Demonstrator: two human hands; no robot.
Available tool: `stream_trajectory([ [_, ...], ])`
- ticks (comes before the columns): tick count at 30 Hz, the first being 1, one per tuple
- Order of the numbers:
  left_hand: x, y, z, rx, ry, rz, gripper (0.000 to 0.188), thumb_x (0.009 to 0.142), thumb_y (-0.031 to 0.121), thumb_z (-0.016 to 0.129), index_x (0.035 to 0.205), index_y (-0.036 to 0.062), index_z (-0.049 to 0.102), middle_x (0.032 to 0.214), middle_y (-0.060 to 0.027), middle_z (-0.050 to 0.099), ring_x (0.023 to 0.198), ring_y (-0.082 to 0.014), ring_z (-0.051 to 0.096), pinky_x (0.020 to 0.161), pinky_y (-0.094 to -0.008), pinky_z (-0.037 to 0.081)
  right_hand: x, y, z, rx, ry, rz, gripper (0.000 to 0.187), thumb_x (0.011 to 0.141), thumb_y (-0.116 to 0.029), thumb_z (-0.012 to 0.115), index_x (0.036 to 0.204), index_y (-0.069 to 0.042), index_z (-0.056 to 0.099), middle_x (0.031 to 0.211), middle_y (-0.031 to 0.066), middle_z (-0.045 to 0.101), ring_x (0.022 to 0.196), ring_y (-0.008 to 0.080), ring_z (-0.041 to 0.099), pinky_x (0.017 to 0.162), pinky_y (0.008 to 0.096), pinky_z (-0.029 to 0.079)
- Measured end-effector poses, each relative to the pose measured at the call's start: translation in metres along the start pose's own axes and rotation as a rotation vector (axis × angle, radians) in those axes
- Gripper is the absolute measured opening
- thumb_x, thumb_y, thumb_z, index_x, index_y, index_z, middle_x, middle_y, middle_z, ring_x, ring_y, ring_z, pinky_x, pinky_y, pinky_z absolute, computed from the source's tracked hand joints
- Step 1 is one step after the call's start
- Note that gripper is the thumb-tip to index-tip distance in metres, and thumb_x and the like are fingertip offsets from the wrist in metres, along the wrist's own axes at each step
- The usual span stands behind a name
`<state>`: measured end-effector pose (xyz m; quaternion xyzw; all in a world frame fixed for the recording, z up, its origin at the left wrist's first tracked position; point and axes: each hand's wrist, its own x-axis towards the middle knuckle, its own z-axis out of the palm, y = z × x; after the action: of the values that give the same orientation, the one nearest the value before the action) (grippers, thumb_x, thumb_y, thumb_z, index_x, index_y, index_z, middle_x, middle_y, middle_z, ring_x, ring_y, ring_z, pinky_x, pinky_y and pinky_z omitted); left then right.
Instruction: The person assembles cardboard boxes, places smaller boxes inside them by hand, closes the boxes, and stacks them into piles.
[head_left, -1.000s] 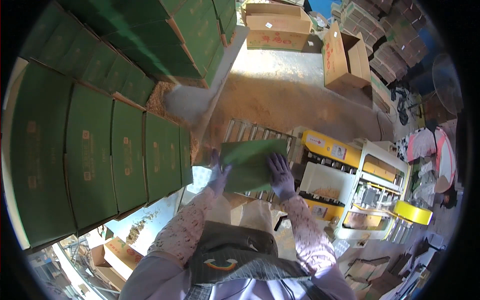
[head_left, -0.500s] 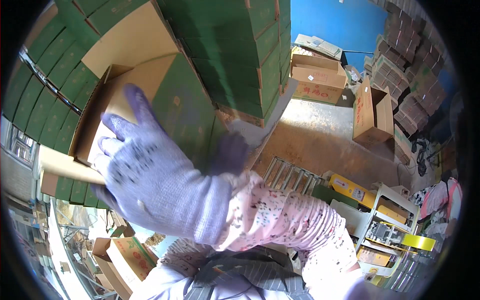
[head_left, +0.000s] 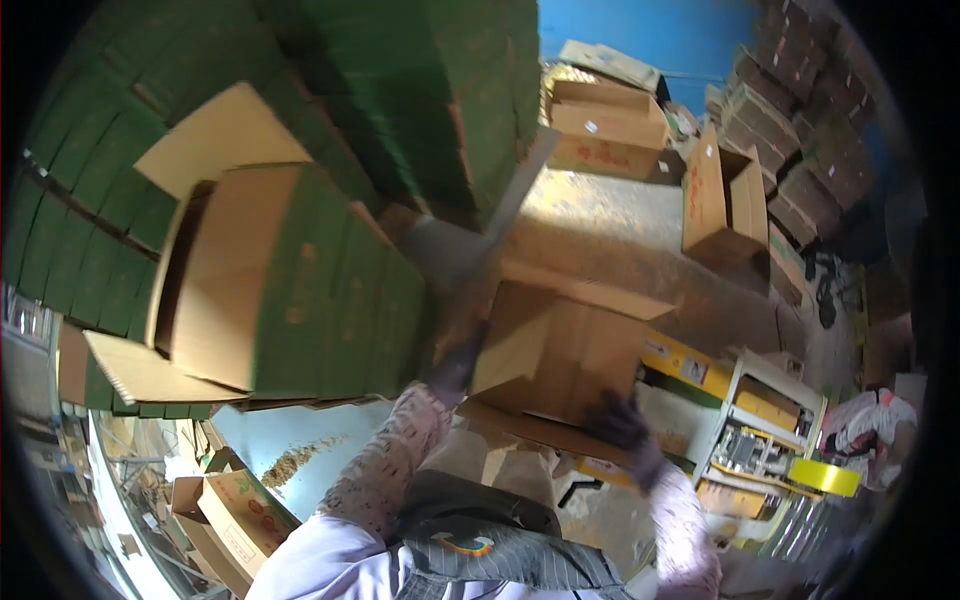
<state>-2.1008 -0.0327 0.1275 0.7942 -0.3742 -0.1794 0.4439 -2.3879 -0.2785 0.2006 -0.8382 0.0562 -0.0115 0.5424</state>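
Note:
An open cardboard box (head_left: 560, 350) is held in front of my body, its flaps spread and its brown inside showing. My left hand (head_left: 460, 365), in a dark purple glove, grips the box's left side; its fingers are partly hidden in shadow. On the near right side, my gloved right hand (head_left: 625, 435) holds the box by its edge, blurred by motion. To the left of my left hand lies a row of flattened green cartons (head_left: 330, 290), a brown panel (head_left: 225, 285) facing up at its left end and loose flaps sticking out.
Tall stacks of green cartons (head_left: 390, 90) rise at the far left. Open boxes (head_left: 610, 120) (head_left: 725, 205) stand on the floor at the far right. A taping machine (head_left: 750, 440) with a yellow tape roll (head_left: 823, 477) is at right. Another open box (head_left: 235, 520) stands lower left.
My right hand has left the green cartons at left and swung right. An opened cardboard box is now between both hands, in front of me. The view has shifted slightly.

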Motion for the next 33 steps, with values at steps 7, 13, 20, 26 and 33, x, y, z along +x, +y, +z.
stream_trajectory([
  [7,-0.035,0.013,0.03,0.313,-0.416,-0.115,0.035,0.086,0.023,0.061,0.117,0.0068,0.056,0.117,-0.0184,0.057,0.109,-0.0302,0.055,0.086,-0.0401,0.047,-0.033,0.092,0.092,-0.118,0.072,0.04,0.046,0.074,-0.009,0.07,0.119,-0.014,0.06,0.134,0.0139,0.048,0.131,0.0313,0.038,0.108,0.0434,0.031],
  [13,0.045,0.053,0.037,-1.146,-0.107,-0.324,0.051,0.083,0.023,0.063,0.128,0.0064,0.046,0.135,-0.0155,0.043,0.13,-0.0346,0.036,0.108,-0.0434,0.03,0.04,0.133,0.098,0.248,0.754,0.385,0.081,0.068,-0.002,0.075,0.139,-0.01,0.036,0.139,0.0142,0.04,0.127,0.0316,0.04,0.108,0.0427,0.033],
  [20,-0.024,-0.01,0.073,-0.175,0.166,-0.084,0.044,0.085,0.022,0.058,0.126,0.0064,0.051,0.131,-0.0168,0.046,0.128,-0.0368,0.034,0.109,-0.05,0.025,0.075,0.076,0.07,-0.831,0.249,0.279,0.067,0.073,-0.009,0.061,0.137,-0.006,0.039,0.14,0.0216,0.035,0.129,0.0391,0.036,0.112,0.0481,0.024],
  [26,-0.019,-0.095,0.17,-0.521,-0.052,-0.429,0.058,0.095,0.036,0.047,0.141,0.0042,0.032,0.141,-0.0177,0.038,0.132,-0.0281,0.035,0.111,-0.0401,0.025,0.059,0.067,0.091,-0.708,0.368,0.223,0.06,0.078,-0.013,0.056,0.136,-0.003,0.042,0.14,0.0213,0.039,0.131,0.0404,0.034,0.112,0.0479,0.024],
  [33,0.031,0.108,0.035,-0.883,0.153,-0.201,0.052,0.096,0.036,0.042,0.139,0.006,0.035,0.13,-0.0141,0.045,0.119,-0.0235,0.043,0.103,-0.0371,0.033,0.187,-0.231,0.057,0.002,0.207,-0.57,0.066,0.074,-0.036,0.072,0.129,-0.005,0.052,0.139,0.0223,0.041,0.135,0.0363,0.03,0.111,0.0429,0.024],
])
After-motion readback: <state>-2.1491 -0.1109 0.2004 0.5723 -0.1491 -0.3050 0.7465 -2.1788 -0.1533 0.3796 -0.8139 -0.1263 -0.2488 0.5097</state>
